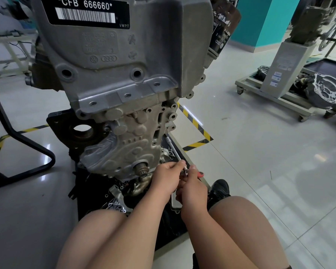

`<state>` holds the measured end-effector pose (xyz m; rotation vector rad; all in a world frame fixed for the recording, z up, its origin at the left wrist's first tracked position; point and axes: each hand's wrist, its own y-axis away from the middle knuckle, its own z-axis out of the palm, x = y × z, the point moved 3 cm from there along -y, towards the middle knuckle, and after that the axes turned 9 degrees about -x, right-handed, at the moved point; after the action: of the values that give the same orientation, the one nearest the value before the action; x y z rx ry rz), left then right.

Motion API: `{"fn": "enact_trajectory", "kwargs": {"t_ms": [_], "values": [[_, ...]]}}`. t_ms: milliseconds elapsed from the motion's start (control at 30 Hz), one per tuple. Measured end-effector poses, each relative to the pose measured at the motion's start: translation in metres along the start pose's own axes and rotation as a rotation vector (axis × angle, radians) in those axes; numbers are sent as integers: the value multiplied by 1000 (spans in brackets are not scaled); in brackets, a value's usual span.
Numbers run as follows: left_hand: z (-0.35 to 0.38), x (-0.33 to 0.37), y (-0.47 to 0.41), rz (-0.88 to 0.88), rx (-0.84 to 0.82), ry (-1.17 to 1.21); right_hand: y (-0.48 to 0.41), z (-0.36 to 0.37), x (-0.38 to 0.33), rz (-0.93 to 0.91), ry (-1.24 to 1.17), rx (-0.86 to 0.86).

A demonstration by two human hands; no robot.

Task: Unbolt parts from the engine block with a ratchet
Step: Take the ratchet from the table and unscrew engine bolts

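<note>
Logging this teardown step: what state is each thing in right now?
Grey cast-metal engine block: upright, front bolt holes empty.
Chrome ratchet with red handle tip: held in both hands.
Left hand: grips the ratchet's chrome end.
Right hand: grips its handle.
Black oil filter: mounted on the block.
Chrome extension bar: lying on the black mat.

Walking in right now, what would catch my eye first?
The big grey engine block fills the upper middle, with a black label reading CFB 666660 at its top. Low at its base, the left hand and right hand together grip a ratchet.
</note>
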<state>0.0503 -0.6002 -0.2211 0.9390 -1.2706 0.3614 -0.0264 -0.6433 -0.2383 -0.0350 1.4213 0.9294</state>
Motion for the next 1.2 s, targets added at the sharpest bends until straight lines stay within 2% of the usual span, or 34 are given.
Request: {"fn": "enact_trajectory", "kwargs": {"t_ms": [200, 367, 633, 833, 1200], "values": [[1, 3, 2, -15, -46, 46, -1, 1, 3, 103, 14, -7], [1, 2, 5, -25, -45, 60, 3, 5, 1, 111, -38, -77], [2, 2, 6, 11, -2, 51, 3, 4, 1, 115, -6, -81], [0, 2, 2, 40, 35, 1, 2, 1, 0, 15, 81, -26], [4, 3, 1, 44, 20, -24, 5, -2, -8, -166, 75, 57]]}}
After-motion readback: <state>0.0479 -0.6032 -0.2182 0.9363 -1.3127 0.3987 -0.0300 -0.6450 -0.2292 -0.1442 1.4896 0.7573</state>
